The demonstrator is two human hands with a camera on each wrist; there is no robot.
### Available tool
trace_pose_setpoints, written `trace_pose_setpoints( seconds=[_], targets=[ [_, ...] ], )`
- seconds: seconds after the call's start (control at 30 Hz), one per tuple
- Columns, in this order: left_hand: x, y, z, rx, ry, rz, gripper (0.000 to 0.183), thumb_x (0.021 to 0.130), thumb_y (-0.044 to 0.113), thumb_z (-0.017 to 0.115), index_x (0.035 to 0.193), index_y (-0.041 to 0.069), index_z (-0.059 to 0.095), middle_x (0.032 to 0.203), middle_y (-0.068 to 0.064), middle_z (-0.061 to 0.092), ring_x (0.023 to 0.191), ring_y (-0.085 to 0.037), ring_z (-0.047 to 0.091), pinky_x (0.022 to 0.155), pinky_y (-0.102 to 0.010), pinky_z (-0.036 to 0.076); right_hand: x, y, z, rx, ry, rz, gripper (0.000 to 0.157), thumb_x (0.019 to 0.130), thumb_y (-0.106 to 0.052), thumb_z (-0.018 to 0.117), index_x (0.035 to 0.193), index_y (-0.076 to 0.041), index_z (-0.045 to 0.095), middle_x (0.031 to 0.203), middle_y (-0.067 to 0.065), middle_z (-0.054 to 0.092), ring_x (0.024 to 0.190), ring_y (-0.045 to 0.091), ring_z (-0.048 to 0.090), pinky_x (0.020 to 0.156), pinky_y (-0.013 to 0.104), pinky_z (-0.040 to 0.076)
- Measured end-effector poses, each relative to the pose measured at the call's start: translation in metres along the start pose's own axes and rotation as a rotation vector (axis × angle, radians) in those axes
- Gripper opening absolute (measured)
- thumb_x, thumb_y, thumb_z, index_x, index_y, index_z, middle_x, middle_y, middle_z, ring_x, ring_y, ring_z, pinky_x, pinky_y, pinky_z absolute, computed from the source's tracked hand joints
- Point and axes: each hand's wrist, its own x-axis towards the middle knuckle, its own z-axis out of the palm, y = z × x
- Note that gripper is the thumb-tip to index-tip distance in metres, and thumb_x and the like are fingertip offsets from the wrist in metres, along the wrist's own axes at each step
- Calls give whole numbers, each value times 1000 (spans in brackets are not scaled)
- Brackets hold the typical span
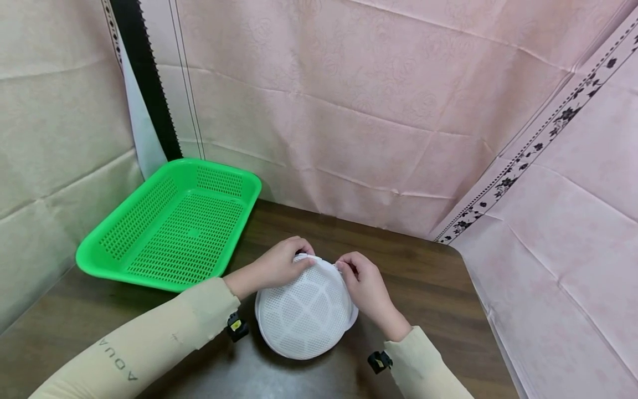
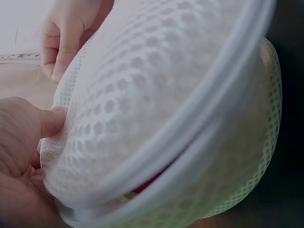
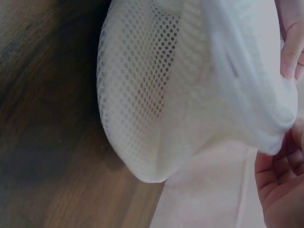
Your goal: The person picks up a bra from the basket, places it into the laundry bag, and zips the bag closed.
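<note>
A rounded white mesh laundry bag (image 1: pixel 305 313) is held tilted just above the table, in front of the body. At its upper left edge my left hand (image 1: pixel 285 264) grips the rim, thumb on the mesh and fingers behind. My right hand (image 1: pixel 368 285) pinches the edge at the upper right; whether it has a zipper pull there is hidden. In the left wrist view, a narrow gap runs between two white bands of the bag, and something dark red (image 2: pixel 151 182) shows through it. The right wrist view shows the bag's sagging mesh side (image 3: pixel 142 90).
A green perforated plastic basket (image 1: pixel 191 233) stands on the brown wooden table (image 1: pixel 423 288) at the left, close to the left forearm. Pink patterned cloth (image 1: pixel 339 111) hangs behind the table and along both sides.
</note>
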Motion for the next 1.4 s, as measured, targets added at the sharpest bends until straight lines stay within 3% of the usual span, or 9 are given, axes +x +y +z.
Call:
trace_pose_setpoints(
  seconds=[0.3, 0.47, 0.6, 0.8, 1.0, 1.2, 1.4],
  targets=[
    [0, -2, -7, -26, 13, 8, 9, 83, 26, 64, 85, 21, 57, 87, 7, 53, 80, -10, 50, 73, -27, 42, 2, 0, 1, 16, 22, -6, 4, 88, -25, 56, 86, -22, 59, 81, -11, 54, 68, 8, 50, 57, 24, 44],
    [2, -1, -9, -27, 7, 31, 11, 82, 36, 62, 85, 26, 58, 85, 10, 54, 80, -8, 50, 72, -27, 42, 3, -3, 2, 49, 36, 5, 4, 88, -23, 56, 85, -22, 59, 80, -11, 53, 66, 8, 49, 56, 24, 44],
    [4, 1, -8, -23, -41, 84, 14, 83, 41, 59, 89, 29, 61, 87, 14, 55, 83, -5, 52, 76, -27, 42, 4, -6, 4, 76, 35, 8, 3, 88, -22, 56, 87, -21, 58, 79, -10, 53, 66, 8, 48, 56, 25, 43],
    [5, 2, -1, 9, -105, 86, 13, 85, 36, 58, 91, 25, 62, 87, 13, 55, 83, -6, 52, 77, -28, 42, 2, -5, 8, 70, 8, 23, 3, 88, -24, 55, 88, -22, 58, 79, -9, 53, 65, 7, 48, 56, 25, 43],
    [6, 6, 2, 31, -109, 69, 12, 88, 27, 57, 94, 17, 60, 91, 7, 56, 84, -9, 53, 77, -27, 43, 2, 1, 6, 44, -17, -56, 5, 88, -22, 56, 92, -22, 60, 86, -12, 55, 72, 6, 52, 61, 23, 45],
    [4, 8, 0, 35, -93, 56, 14, 87, 27, 58, 96, 16, 60, 92, 6, 56, 83, -9, 52, 77, -28, 43, 2, 6, 5, 21, -43, -100, 7, 88, -21, 56, 93, -22, 61, 88, -12, 56, 75, 6, 52, 64, 24, 45],
    [1, 8, -2, 112, -135, 79, 20, 87, 30, 57, 99, 15, 63, 88, 6, 53, 80, -10, 49, 74, -28, 43, 4, 6, 10, 1, -40, -122, 6, 88, -20, 57, 92, -21, 60, 87, -12, 55, 75, 6, 52, 65, 23, 45]
  ],
)
